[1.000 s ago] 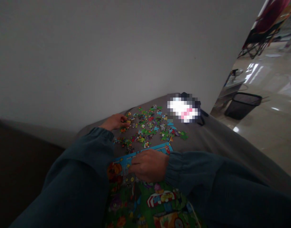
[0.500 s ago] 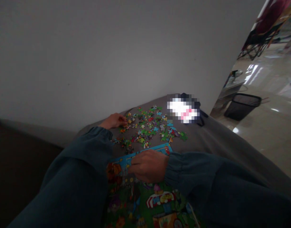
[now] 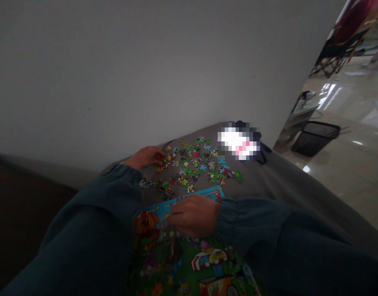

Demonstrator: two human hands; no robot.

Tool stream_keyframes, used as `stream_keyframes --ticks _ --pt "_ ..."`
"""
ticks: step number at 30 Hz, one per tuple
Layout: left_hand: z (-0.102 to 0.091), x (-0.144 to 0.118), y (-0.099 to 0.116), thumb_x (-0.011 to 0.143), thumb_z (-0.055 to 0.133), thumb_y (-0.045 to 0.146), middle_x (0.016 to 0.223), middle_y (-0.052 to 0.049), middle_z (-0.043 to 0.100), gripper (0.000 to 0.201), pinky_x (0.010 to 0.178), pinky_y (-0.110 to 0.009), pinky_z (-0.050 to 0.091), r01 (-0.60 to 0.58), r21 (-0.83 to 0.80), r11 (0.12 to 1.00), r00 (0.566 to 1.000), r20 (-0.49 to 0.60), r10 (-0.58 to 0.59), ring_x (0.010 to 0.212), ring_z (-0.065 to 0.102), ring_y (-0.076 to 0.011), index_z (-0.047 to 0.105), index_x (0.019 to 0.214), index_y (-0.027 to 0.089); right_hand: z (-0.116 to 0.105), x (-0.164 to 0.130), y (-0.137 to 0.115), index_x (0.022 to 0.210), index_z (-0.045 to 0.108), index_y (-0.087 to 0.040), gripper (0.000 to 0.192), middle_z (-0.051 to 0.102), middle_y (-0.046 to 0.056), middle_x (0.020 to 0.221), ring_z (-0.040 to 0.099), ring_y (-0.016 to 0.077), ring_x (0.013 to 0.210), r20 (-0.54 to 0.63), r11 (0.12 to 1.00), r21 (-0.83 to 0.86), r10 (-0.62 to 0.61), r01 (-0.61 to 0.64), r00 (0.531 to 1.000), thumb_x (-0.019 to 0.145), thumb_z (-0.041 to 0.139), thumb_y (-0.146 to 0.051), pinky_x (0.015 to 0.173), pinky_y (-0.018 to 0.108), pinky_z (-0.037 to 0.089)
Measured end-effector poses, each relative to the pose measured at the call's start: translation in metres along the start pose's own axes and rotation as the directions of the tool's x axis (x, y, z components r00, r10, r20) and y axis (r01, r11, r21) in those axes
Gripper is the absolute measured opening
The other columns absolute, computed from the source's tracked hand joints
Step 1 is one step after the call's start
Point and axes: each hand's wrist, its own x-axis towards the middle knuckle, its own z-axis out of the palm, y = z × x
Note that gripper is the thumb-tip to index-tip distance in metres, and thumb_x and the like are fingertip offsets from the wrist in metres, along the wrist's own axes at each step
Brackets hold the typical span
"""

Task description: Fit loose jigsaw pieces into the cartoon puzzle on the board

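Observation:
A colourful, partly assembled jigsaw puzzle (image 3: 189, 263) with a blue border lies on a grey cloth surface (image 3: 275, 176) in front of me. My right hand (image 3: 193, 214) rests knuckles up on its upper edge, fingers curled under. Beyond it, several loose puzzle pieces (image 3: 195, 162) are scattered over the cloth. My left hand (image 3: 145, 157) reaches to the left edge of that scatter, its fingertips together among the pieces; the dim light hides whether it holds one. Both arms wear dark teal sleeves.
A plain pale wall rises right behind the scattered pieces. A blurred white and pink object (image 3: 239, 142) lies on a dark item at the far right of the cloth. A black mesh bin (image 3: 315, 136) stands on the shiny floor to the right.
My left hand and forearm have shifted slightly left along the edge of the loose pieces, uncovering more of the puzzle's left side. My right hand has stayed put.

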Motion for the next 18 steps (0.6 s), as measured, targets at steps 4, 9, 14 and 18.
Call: stream_keyframes --ticks 4,9,14,18 --pt "0.0 0.002 0.001 0.082 0.069 0.033 0.109 -0.007 0.066 0.029 0.088 -0.039 0.048 -0.012 0.07 0.997 0.999 0.051 0.009 0.101 0.061 -0.0244 0.066 0.107 0.018 0.009 -0.004 0.001 0.084 0.063 -0.025 0.022 0.07 -0.003 0.083 0.067 0.0072 0.085 -0.088 0.99 0.135 0.053 -0.041 0.995 0.095 0.044 -0.023 0.073 0.019 0.051" --pt "-0.002 0.007 0.007 0.093 0.059 0.034 0.12 -0.01 0.06 0.032 0.086 -0.045 0.053 -0.07 0.123 0.99 0.989 0.141 0.053 0.103 0.061 -0.0231 0.057 0.119 0.015 0.011 -0.006 0.0 0.081 0.064 -0.025 0.019 0.071 -0.005 0.085 0.067 0.0057 0.089 -0.13 0.949 0.304 0.125 -0.08 0.984 0.092 0.048 -0.023 0.082 0.017 0.048" --pt "0.0 0.006 0.007 0.093 0.059 0.034 0.117 -0.009 0.061 0.03 0.086 -0.044 0.053 -0.045 0.116 0.992 0.992 0.121 0.031 0.1 0.062 -0.0223 0.059 0.116 0.015 -0.001 -0.002 -0.002 0.081 0.067 -0.026 0.012 0.072 -0.006 0.09 0.067 0.0072 0.095 0.014 0.962 0.237 0.134 -0.134 0.991 0.085 0.061 -0.018 0.082 0.016 0.049" --pt "0.002 0.005 0.006 0.083 0.069 0.033 0.104 -0.006 0.068 0.032 0.084 -0.037 0.049 -0.005 0.064 0.998 0.997 0.071 0.001 0.094 0.063 -0.0214 0.064 0.11 0.017 -0.007 0.002 -0.001 0.085 0.068 -0.026 0.013 0.072 -0.002 0.093 0.068 0.0128 0.092 0.102 0.97 0.223 0.073 -0.094 0.992 0.083 0.062 -0.015 0.08 0.023 0.054"
